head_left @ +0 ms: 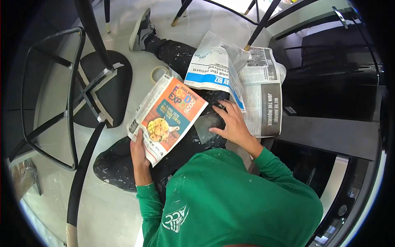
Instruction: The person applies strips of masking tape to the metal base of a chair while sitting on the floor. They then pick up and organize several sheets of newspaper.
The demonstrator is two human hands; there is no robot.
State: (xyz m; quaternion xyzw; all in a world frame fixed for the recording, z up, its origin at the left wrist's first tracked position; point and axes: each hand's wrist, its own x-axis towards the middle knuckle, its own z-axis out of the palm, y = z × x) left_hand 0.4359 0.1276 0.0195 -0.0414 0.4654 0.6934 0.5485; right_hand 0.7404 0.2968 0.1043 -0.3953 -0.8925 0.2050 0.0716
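Observation:
A folded newspaper piece [173,119] with an orange and teal printed page is tilted over my lap. My left hand [140,156] grips its lower left edge, the thumb lying on top of the paper. To the right of it, my right hand [234,123] is held over my dark, paint-spotted trousers, fingers apart and nothing in them. Close to that thumb lies a translucent greyish sheet [207,131]. Beyond my right hand, another newspaper sheet [210,68] with a blue band rests over my outstretched leg.
More newspaper [263,82] is spread on the floor at the right. A tape roll [159,75] lies beyond my left hand. An overturned black chair [103,88] occupies the left, with chair legs [263,24] at the far side. Glossy black cabinets [329,78] line the right.

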